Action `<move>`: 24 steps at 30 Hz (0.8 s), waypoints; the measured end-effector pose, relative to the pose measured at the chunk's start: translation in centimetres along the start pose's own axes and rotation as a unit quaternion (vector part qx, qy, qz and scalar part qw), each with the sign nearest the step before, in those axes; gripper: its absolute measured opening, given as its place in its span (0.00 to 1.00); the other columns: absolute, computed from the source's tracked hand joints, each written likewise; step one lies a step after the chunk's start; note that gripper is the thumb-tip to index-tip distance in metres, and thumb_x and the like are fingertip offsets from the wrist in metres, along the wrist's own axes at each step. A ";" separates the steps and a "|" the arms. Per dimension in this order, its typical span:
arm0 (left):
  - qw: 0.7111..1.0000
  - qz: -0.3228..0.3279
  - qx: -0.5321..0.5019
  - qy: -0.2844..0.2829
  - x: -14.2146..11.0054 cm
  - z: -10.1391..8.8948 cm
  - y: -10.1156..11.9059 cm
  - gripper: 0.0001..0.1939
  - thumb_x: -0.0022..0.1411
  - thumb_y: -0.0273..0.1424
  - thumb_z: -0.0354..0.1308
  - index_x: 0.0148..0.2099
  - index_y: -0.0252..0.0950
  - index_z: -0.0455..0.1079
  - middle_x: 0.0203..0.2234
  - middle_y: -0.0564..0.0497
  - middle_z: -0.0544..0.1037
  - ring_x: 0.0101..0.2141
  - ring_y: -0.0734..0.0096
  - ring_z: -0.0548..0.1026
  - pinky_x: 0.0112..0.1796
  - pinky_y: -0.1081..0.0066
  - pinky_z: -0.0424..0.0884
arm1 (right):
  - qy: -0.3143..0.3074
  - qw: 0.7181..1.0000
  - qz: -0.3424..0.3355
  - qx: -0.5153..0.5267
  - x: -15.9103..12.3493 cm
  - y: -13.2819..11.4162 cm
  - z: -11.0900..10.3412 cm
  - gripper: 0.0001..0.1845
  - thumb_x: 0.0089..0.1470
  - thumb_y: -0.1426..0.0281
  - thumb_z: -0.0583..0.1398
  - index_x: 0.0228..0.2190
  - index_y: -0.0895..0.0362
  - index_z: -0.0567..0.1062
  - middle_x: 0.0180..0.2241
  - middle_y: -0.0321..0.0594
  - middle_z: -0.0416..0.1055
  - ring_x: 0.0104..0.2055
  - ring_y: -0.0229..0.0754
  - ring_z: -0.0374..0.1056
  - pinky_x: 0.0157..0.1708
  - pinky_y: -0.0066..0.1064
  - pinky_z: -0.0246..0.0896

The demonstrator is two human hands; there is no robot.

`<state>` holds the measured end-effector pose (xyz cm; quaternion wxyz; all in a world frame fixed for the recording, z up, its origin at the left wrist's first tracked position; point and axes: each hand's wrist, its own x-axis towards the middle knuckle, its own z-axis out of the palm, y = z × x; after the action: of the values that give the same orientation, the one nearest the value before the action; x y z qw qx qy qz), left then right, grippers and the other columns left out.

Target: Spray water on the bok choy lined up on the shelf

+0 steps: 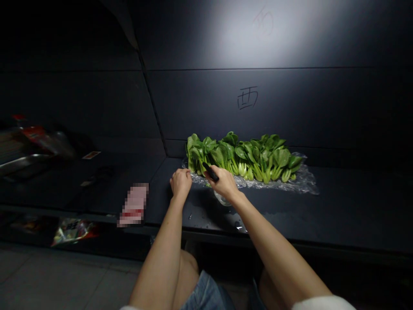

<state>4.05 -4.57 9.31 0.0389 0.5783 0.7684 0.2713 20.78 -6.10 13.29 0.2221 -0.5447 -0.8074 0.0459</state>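
A row of green bok choy [245, 157] lies on crumpled clear plastic wrap [258, 183] on a dark shelf [322, 202]. My right hand [225, 184] is shut on a black-handled tool [210, 171], whose far end is hidden among the lower leaves at the left of the row. My left hand [181, 182] is curled into a loose fist just left of the wrap's front corner. It shows nothing held. A small clear object [222, 199] sits partly hidden under my right hand.
A dark wall [248, 98] with a handwritten character rises behind the shelf. At the far left are a metal tray [22, 163] and red packaging [38, 137]. A blurred pink-and-white packet [134, 205] lies at the shelf edge, and a printed bag [74, 231] sits lower down.
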 end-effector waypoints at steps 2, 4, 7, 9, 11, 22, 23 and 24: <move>1.000 -0.001 0.000 0.004 0.0 0.0 -0.1 0.18 0.66 0.29 0.47 0.49 0.39 0.76 0.49 0.43 0.77 0.50 0.57 0.74 0.49 0.61 0.70 | 0.007 1.000 0.011 -0.004 0.3 0.0 -0.2 0.17 0.65 0.59 0.52 0.42 0.55 0.75 0.38 0.44 0.79 0.40 0.44 0.74 0.33 0.28 0.54; 1.000 0.000 -0.002 0.006 0.1 0.1 -0.2 0.18 0.66 0.29 0.47 0.49 0.39 0.76 0.49 0.43 0.77 0.50 0.57 0.74 0.48 0.61 0.70 | 0.010 1.000 0.021 -0.009 0.6 -0.1 -0.4 0.17 0.65 0.59 0.52 0.42 0.55 0.75 0.38 0.44 0.79 0.38 0.44 0.73 0.33 0.28 0.54; 1.000 0.001 -0.005 0.005 0.1 0.1 -0.3 0.18 0.66 0.29 0.47 0.49 0.38 0.76 0.49 0.42 0.77 0.50 0.56 0.74 0.48 0.61 0.70 | 0.011 1.000 0.024 -0.011 0.9 0.0 -0.6 0.17 0.65 0.58 0.51 0.43 0.54 0.75 0.38 0.44 0.79 0.38 0.44 0.73 0.33 0.28 0.54; 1.000 -0.001 -0.004 0.003 0.1 0.0 -0.3 0.18 0.66 0.29 0.47 0.49 0.38 0.76 0.49 0.42 0.77 0.50 0.57 0.74 0.48 0.62 0.70 | 0.015 1.000 0.015 -0.007 1.2 -0.1 -0.5 0.18 0.65 0.58 0.52 0.44 0.54 0.75 0.39 0.44 0.79 0.40 0.44 0.73 0.34 0.28 0.55; 1.000 -0.003 -0.002 0.001 0.1 0.0 -0.3 0.18 0.66 0.29 0.47 0.50 0.39 0.76 0.49 0.43 0.77 0.50 0.57 0.74 0.48 0.62 0.70 | 0.019 1.000 0.006 -0.005 1.5 -0.2 -0.4 0.18 0.65 0.58 0.52 0.45 0.55 0.74 0.40 0.45 0.79 0.41 0.45 0.73 0.34 0.29 0.55; 1.000 -0.018 -0.010 0.017 0.4 0.0 -1.1 0.17 0.66 0.29 0.47 0.49 0.39 0.76 0.48 0.43 0.78 0.50 0.59 0.74 0.49 0.63 0.70 | 0.014 1.000 0.005 -0.027 3.4 -1.6 -0.8 0.19 0.65 0.58 0.51 0.43 0.53 0.76 0.40 0.46 0.79 0.41 0.46 0.74 0.34 0.29 0.57; 1.000 -0.019 -0.010 0.019 0.4 0.1 -1.1 0.17 0.66 0.29 0.47 0.49 0.39 0.76 0.48 0.43 0.78 0.50 0.58 0.74 0.49 0.63 0.70 | 0.012 1.000 0.005 -0.026 3.5 -1.7 -0.8 0.18 0.65 0.58 0.51 0.44 0.53 0.76 0.40 0.45 0.79 0.41 0.46 0.74 0.34 0.29 0.57; 1.000 -0.021 -0.012 0.021 0.4 0.1 -1.2 0.17 0.66 0.29 0.47 0.49 0.40 0.76 0.49 0.43 0.78 0.50 0.58 0.74 0.49 0.63 0.70 | 0.010 1.000 0.004 -0.024 3.7 -1.8 -0.8 0.18 0.65 0.58 0.51 0.44 0.53 0.75 0.41 0.45 0.79 0.41 0.46 0.74 0.34 0.29 0.57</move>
<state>2.92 -4.37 8.83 0.0355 0.5560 0.7777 0.2911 18.47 -3.63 15.73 0.2164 -0.5537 -0.8038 0.0217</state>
